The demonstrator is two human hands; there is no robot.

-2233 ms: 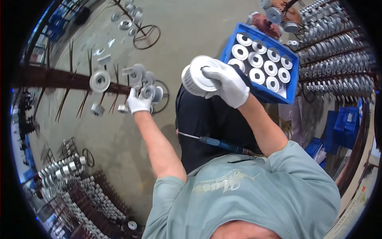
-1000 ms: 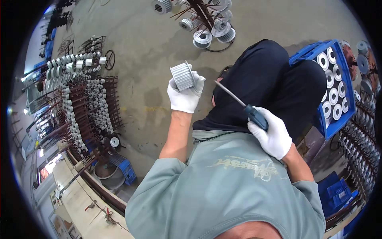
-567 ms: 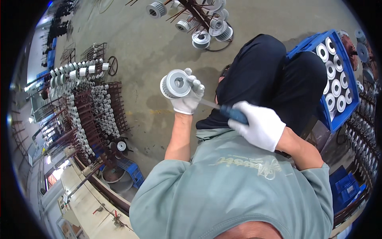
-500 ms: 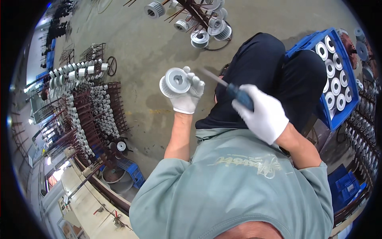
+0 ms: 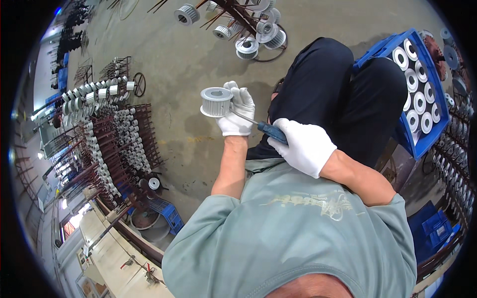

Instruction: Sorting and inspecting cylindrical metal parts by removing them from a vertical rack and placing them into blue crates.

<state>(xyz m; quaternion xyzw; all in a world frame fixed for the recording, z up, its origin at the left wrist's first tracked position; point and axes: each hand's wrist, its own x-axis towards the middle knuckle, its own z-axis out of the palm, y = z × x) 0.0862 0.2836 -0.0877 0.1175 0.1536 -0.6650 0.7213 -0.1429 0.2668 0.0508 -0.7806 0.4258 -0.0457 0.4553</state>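
Note:
A silver toothed belt pulley with a flange at each end rests in my gloved left hand, its bored face turned up. The palm and fingers support its right side. My gloved right hand is closed round the dark blue handle of a screwdriver. The tool's thin metal shaft slants up to the left, and its tip reaches the lower right side of the pulley; whether the tip touches the teeth or the flange I cannot tell.
A blue crate of pulleys stands at the right. Ahead is a rusty rack with pulleys on its rods. Rows of racked pulleys fill the left, near a blue basket. Concrete floor lies between.
The pulley has tipped, so its toothed side now shows. My right hand has moved left and down, bringing the screwdriver's shaft to the pulley.

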